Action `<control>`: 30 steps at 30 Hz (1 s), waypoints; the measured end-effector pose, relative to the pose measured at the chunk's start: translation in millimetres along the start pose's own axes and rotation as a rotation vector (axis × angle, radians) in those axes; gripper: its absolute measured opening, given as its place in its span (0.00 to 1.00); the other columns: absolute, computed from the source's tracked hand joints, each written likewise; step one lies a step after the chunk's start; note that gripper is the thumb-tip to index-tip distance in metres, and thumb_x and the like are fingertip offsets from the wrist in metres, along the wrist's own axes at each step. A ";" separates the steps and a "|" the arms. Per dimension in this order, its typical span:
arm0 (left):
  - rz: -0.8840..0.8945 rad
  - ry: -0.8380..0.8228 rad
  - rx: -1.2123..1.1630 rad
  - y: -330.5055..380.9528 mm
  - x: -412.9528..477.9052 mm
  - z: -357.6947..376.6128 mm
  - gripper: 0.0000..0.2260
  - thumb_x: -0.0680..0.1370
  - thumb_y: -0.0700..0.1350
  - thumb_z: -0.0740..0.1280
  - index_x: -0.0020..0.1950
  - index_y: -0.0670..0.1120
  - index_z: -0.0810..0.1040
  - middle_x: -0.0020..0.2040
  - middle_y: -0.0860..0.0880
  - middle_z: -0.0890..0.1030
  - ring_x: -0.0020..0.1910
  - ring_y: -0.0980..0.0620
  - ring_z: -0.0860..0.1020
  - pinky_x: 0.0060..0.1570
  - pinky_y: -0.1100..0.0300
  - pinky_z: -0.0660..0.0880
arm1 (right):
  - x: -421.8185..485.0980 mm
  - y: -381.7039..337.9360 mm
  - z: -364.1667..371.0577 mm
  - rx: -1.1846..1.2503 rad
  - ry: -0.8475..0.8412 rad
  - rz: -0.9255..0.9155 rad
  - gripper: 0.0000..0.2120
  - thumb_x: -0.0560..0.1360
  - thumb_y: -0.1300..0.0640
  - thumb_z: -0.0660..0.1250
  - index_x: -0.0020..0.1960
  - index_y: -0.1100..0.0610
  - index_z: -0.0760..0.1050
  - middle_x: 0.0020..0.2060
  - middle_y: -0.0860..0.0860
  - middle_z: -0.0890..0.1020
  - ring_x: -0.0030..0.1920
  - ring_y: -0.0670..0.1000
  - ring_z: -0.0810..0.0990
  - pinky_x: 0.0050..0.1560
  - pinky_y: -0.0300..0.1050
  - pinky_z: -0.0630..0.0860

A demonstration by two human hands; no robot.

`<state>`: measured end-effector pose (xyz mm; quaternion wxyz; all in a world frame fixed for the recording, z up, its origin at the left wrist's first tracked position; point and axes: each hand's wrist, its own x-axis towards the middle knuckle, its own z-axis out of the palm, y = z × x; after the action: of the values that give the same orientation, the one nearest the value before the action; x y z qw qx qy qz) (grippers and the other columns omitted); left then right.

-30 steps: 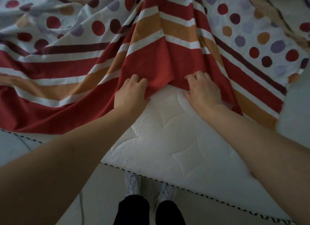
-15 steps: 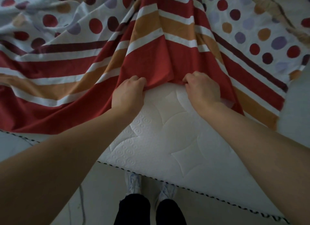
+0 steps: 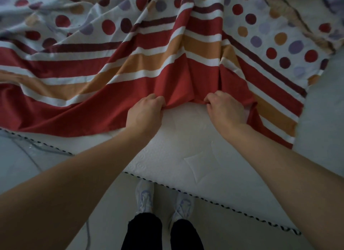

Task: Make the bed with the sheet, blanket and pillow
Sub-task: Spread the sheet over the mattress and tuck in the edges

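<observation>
Our left hand (image 3: pixel 145 113) and right hand (image 3: pixel 226 110) are both curled tight. Each pinches the red hem of the sheet (image 3: pixel 130 63) between thumb and bent fingers, knuckles up. The two hands are near each other, and the hem runs in a short span between them.

A second ago the fingers lay flatter on the cloth. Now they have bunched it into a firmer hold, and both hands have come back toward us, bringing the hem with them. The bare strip of mattress (image 3: pixel 186 147) on our side of the wrists looks narrower than it was.

Beyond the knuckles the sheet rises in ridges that fan away from the grip, stripes first and then dots. Out past the left hand the hem lies close to the mattress edge. Out past the right hand it slants off toward the far side. Farther beyond the right hand a tan cloth (image 3: pixel 290 13) lies at the sheet's far border. We cannot tell whether it is the blanket, and we see no pillow.

Below our forearms are our shoes (image 3: pixel 144 193) on the floor (image 3: pixel 46 175), just past the mattress edge.

We judge the sheet is being drawn down to cover this side. It is still rumpled and short of the edge, so spreading it comes before the blanket or pillow.
</observation>
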<state>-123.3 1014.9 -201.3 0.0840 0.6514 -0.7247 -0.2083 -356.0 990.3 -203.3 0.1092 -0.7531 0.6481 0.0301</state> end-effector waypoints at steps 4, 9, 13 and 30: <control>0.014 0.012 0.000 10.0 -24.2 2.1 0.06 0.76 0.42 0.65 0.51 0.49 0.78 0.44 0.50 0.76 0.43 0.45 0.76 0.34 0.54 0.69 | -26.2 2.9 -1.0 0.025 -0.015 0.011 0.10 0.79 0.62 0.64 0.57 0.53 0.79 0.49 0.53 0.80 0.52 0.56 0.78 0.44 0.55 0.79; 0.027 -0.011 0.013 16.7 -57.1 5.3 0.06 0.77 0.42 0.65 0.52 0.50 0.79 0.44 0.51 0.75 0.44 0.46 0.76 0.35 0.52 0.73 | -61.2 4.9 -1.8 0.029 -0.008 0.033 0.09 0.79 0.60 0.64 0.56 0.53 0.80 0.49 0.53 0.80 0.52 0.56 0.78 0.43 0.54 0.79; 0.052 -0.041 0.032 18.0 -83.9 2.3 0.06 0.78 0.42 0.64 0.52 0.50 0.79 0.45 0.51 0.76 0.44 0.47 0.76 0.36 0.51 0.75 | -92.5 2.7 -3.9 0.033 -0.013 0.078 0.10 0.80 0.61 0.63 0.57 0.52 0.79 0.50 0.52 0.80 0.54 0.55 0.78 0.45 0.55 0.79; 0.065 -0.082 0.043 32.4 -204.9 6.7 0.04 0.77 0.42 0.66 0.50 0.50 0.78 0.44 0.53 0.76 0.45 0.49 0.76 0.35 0.53 0.76 | -215.0 -1.7 -5.8 0.042 0.028 0.084 0.08 0.80 0.59 0.64 0.54 0.55 0.81 0.47 0.52 0.80 0.48 0.54 0.78 0.42 0.54 0.79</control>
<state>-127.3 1218.9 -163.2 0.0466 0.6202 -0.7526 -0.2164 -388.9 1197.8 -157.2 0.1146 -0.7232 0.6810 0.0103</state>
